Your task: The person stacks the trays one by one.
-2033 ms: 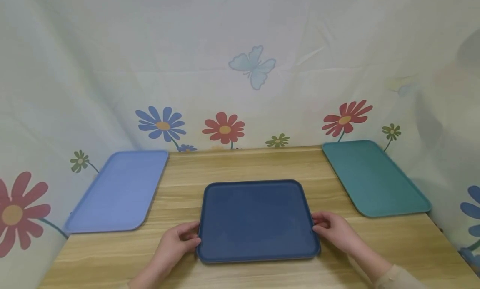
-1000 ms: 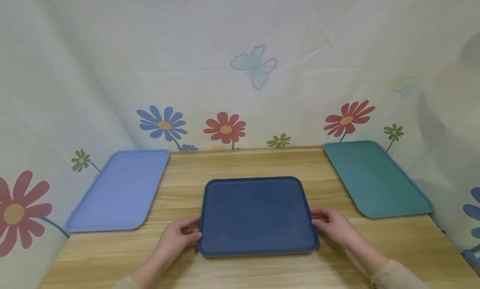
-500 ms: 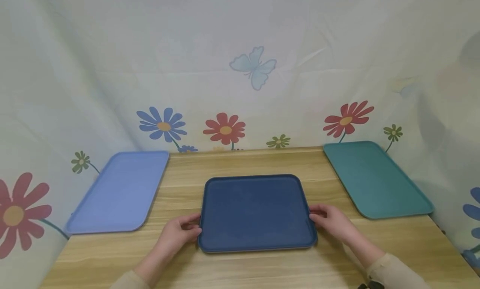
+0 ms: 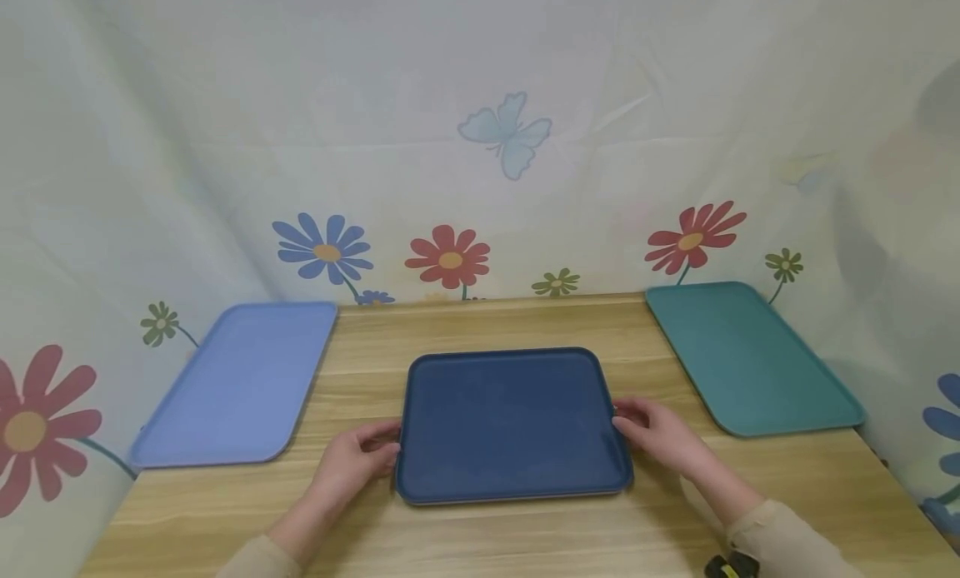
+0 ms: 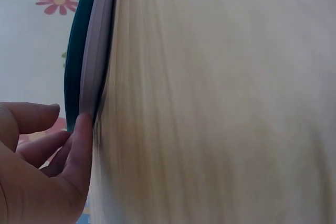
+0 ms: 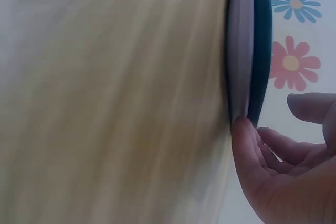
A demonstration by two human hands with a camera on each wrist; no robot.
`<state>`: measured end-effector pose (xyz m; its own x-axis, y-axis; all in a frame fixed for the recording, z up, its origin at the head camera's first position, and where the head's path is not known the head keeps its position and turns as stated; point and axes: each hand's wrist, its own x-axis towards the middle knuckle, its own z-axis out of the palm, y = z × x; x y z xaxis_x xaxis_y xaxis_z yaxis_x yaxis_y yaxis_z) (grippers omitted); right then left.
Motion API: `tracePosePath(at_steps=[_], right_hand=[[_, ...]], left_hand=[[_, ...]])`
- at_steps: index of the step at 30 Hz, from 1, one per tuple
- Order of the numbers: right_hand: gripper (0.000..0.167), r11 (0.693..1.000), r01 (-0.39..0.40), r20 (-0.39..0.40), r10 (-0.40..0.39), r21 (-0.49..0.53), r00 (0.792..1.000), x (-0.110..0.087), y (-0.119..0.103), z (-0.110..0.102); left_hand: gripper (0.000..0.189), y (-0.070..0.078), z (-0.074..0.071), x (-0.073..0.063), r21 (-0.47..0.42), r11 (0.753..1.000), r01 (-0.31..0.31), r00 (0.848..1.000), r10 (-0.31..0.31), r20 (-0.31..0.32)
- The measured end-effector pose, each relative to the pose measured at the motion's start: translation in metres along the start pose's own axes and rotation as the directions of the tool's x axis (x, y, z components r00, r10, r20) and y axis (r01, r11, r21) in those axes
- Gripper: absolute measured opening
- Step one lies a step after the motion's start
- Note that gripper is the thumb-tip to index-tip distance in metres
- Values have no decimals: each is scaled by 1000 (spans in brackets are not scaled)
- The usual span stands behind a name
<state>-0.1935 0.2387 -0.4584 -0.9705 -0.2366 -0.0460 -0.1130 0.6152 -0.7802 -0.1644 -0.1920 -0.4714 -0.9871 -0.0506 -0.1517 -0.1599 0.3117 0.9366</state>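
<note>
A navy rectangular tray (image 4: 513, 426) lies flat mid-table in the head view. At its left side is my left hand (image 4: 354, 463), and at its right side my right hand (image 4: 660, 438). The left wrist view shows a fingertip of the left hand (image 5: 47, 166) against the tray's edge (image 5: 84, 61), the thumb held off the rim. Likewise, in the right wrist view the right hand (image 6: 294, 166) touches the edge (image 6: 252, 51) with a fingertip, thumb apart. That edge has a dark upper band and a paler one below.
A lavender tray (image 4: 238, 385) lies at the table's left edge and a green tray (image 4: 753, 361) at its right. Behind the wood-grain table (image 4: 487, 540) hangs a flowered cloth (image 4: 390, 145). A dark object with yellow (image 4: 731, 566) is by the right sleeve.
The navy tray has slid a little away from me, with both hands moving along. The right hand has edged farther along its side. The dark object by the right sleeve has come into view.
</note>
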Motion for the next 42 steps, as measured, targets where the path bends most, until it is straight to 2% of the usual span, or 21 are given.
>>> tracePosePath(at_steps=[3,5,8,11,14,20,24,31,37,42], right_hand=[[43,995,65,-33,-68,-70,997,1,-3,0],[43,992,87,-53,-92,-94,994,1,-5,0],[45,987,115,-78,-124,-115,989,3,-8,0],[45,976,162,-107,-179,-144,978,5,-10,-1],[43,963,207,-130,-230,-171,964,8,-12,-1],[45,961,219,-160,-246,-170,956,14,-17,-1],[46,967,231,-167,-247,-109,954,17,-21,2],[46,969,235,-170,-220,75,961,23,-30,13],[47,961,186,-136,-160,206,978,25,-40,21],[50,937,136,-96,-110,323,989,26,-48,25]], left_hand=[[38,0,-3,2,61,997,-44,998,46,-33],[38,0,-7,3,131,988,-86,994,94,-50],[36,1,-12,4,244,958,-149,984,169,-64],[36,2,-19,5,335,924,-183,972,222,-81],[37,3,-25,7,372,910,-185,965,239,-104],[40,4,-38,10,365,912,-188,955,257,-150],[41,3,-47,12,363,918,-161,947,247,-205],[42,-2,-64,15,357,925,-131,927,242,-286],[47,-8,-80,13,368,928,-57,934,179,-308],[51,-15,-93,14,389,921,-10,935,146,-324]])
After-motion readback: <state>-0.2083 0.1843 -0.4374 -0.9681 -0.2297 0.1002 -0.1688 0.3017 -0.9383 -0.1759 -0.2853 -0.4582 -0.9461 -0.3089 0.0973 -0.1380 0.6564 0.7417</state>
